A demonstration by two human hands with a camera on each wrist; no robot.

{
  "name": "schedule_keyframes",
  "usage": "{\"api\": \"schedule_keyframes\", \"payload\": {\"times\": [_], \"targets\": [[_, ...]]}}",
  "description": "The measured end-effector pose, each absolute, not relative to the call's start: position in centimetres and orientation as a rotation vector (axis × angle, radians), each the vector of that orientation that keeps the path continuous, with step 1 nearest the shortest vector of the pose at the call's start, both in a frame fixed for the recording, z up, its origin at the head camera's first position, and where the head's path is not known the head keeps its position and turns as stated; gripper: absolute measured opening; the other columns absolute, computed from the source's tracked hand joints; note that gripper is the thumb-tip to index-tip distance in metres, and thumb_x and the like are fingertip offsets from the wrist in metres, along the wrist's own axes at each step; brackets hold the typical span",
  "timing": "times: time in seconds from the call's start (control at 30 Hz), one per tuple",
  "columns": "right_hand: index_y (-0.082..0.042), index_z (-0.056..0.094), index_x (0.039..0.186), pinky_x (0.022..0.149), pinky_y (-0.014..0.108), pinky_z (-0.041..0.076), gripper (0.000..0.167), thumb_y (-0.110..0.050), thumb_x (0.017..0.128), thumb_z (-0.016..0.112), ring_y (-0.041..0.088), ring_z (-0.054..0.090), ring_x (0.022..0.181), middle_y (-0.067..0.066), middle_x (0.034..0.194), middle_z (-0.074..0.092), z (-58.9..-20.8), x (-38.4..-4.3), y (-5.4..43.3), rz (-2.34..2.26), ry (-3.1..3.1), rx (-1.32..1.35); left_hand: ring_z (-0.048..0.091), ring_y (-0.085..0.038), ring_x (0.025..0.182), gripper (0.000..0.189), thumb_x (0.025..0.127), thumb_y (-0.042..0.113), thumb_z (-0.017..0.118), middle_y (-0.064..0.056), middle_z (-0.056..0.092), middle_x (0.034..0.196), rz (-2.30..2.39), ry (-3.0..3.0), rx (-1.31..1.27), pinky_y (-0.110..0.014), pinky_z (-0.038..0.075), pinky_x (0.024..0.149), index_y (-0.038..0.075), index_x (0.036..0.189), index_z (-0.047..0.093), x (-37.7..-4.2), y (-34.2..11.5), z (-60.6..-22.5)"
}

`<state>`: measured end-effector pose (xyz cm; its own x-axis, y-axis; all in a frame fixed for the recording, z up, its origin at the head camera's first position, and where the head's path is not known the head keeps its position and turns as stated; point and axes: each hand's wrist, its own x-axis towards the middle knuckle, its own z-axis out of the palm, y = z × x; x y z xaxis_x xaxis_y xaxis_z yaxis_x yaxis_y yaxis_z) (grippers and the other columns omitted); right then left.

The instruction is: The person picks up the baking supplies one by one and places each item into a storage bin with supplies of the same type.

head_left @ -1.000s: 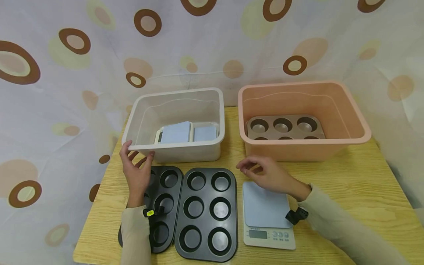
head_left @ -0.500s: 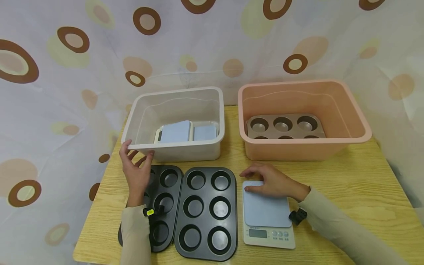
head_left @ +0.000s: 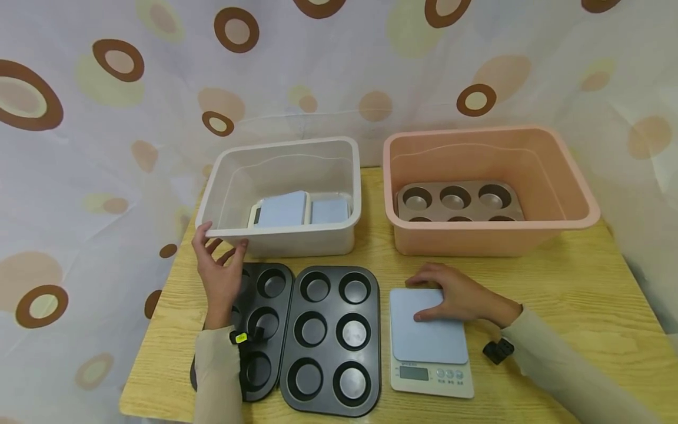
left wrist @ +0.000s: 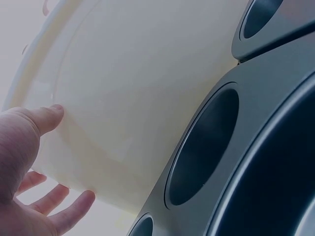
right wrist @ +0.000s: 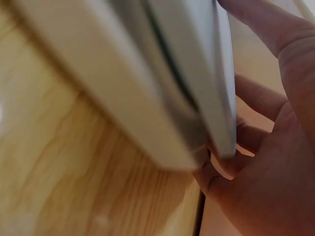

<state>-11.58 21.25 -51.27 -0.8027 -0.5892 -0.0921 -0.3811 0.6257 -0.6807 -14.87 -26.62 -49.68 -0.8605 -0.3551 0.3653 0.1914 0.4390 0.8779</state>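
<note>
The left hand (head_left: 219, 285) holds the front left corner of a white plastic bin (head_left: 302, 242). In the left wrist view its thumb touches the bin wall (left wrist: 123, 93), with the other fingers at the bin's edge. On the right, a kitchen scale (head_left: 430, 344) with a pale blue platform lies flat, its display toward the front. The right hand (head_left: 466, 297) grips the scale's far edge, thumb on top of the platform. In the right wrist view its fingers (right wrist: 256, 96) curl about the scale's edge; the scale looks blurred there.
Two dark muffin tins (head_left: 331, 341) lie side by side before the white bin, the left one partly under the left forearm. Inside the white bin are blue-topped scales (head_left: 283, 210). A pink bin (head_left: 477, 240) at the back right holds a brown muffin tin (head_left: 424, 189).
The right hand has come down from above the scale's far edge, moved right and taken hold of that edge. The left hand has stayed at the white bin's corner.
</note>
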Motion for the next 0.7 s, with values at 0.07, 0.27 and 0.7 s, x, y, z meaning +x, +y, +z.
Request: {"api": "schedule_keyframes", "payload": {"times": [0.07,0.27,0.7], "targets": [[-0.017,0.077,0.132,0.103,0.048,0.057,0.064,-0.051,0.081,0.096,0.02,0.066,0.118,-0.003,0.129,0.073,-51.3,-11.2,21.9,-0.972,2.561,-0.773,0.055,-0.027,0.144,0.076,0.1,0.013,0.08,-0.004,0.044,0.167,-1.428,-2.186,0.133,-0.066,0.055,0.111,0.021,0.163,0.039,-14.9,-26.6,-49.7],[-0.019,0.078,0.129,0.102,0.05,0.057,0.061,-0.049,0.079,0.098,0.024,0.067,0.119,-0.002,0.129,0.072,-51.2,-10.4,23.6,-1.019,2.6,-0.75,0.055,-0.026,0.144,0.076,0.1,0.013,0.08,-0.005,0.044,0.166,-1.423,-2.189,0.133,-0.066,0.055,0.112,0.02,0.164,0.038,-14.9,-26.6,-49.7],[-0.025,0.073,0.126,0.11,0.039,0.051,0.051,-0.04,0.083,0.097,0.022,0.061,0.129,0.005,0.141,0.066,-51.6,-9.4,24.7,-1.209,2.495,-0.639,0.055,-0.029,0.145,0.076,0.101,0.014,0.08,-0.006,0.045,0.166,-1.43,-2.189,0.149,-0.067,0.055,0.112,0.022,0.164,0.038,-14.9,-26.5,-49.6]]}}
